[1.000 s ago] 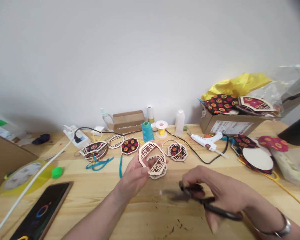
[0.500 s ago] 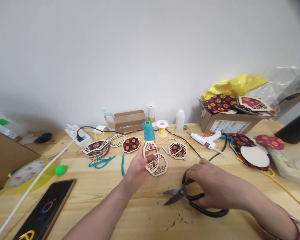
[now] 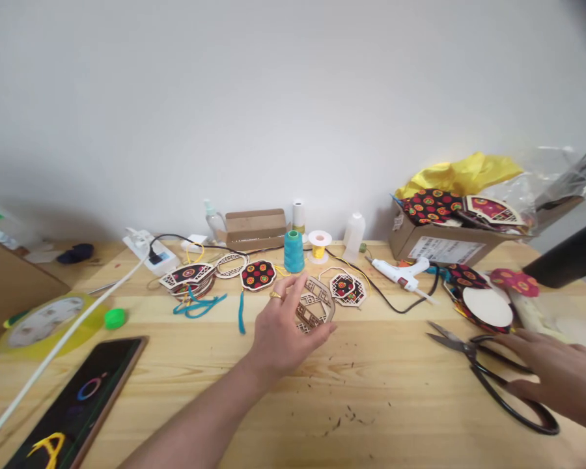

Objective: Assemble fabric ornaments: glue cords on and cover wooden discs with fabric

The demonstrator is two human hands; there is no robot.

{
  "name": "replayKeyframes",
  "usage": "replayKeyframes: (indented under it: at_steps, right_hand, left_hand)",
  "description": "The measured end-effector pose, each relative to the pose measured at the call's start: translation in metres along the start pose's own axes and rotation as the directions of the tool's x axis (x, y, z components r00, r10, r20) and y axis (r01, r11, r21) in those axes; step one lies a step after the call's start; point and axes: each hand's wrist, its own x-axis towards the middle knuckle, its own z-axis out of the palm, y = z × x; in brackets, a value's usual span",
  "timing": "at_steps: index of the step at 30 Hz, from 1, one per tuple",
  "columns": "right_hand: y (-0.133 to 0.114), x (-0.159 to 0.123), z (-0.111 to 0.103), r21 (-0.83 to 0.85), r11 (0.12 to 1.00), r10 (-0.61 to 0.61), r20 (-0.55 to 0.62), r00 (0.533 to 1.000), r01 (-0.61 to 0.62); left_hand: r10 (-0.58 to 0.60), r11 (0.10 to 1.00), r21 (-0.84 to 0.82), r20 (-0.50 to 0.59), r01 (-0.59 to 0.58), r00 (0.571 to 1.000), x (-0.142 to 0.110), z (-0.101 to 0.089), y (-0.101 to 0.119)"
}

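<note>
Left fingers (image 3: pixel 293 299) in pinch on lattice frame (image 3: pixel 317 301) edges, right fingers (image 3: pixel 528 348) apart at scissors (image 3: pixel 470 352), open tabletop (image 3: pixel 395 368) between.

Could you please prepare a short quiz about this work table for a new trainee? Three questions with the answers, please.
1. Which hand is on the wooden lattice frame?
2. True or false: the teal thread cone is lying on its side.
3. Fill in the missing word: the tool nearest the right hand is the pair of ____.

Key:
1. The left hand.
2. False; it stands upright.
3. scissors
</note>
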Motion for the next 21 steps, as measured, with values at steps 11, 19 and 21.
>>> replayKeyframes:
  at_steps: [11,19,21]
  right_hand:
    - [-0.217,0.069,-0.015,0.895,0.441,-0.185,0.161,0.969,-0.064]
    - [-0.175,0.106,-0.006,0.988,-0.15,0.042,0.046,0.998,-0.039]
    - [-0.17,0.107,-0.004,0.976,-0.214,0.034,0.058,0.998,-0.049]
  left_hand:
    - [0.073,0.993,0.091,0.064,-0.078,0.995,-0.005,0.004,0.0]
    - [-0.241,0.964,-0.128,-0.043,0.234,0.969,0.017,-0.004,-0.019]
    - [-0.278,0.959,-0.04,0.047,0.28,0.959,0.019,-0.003,-0.023]
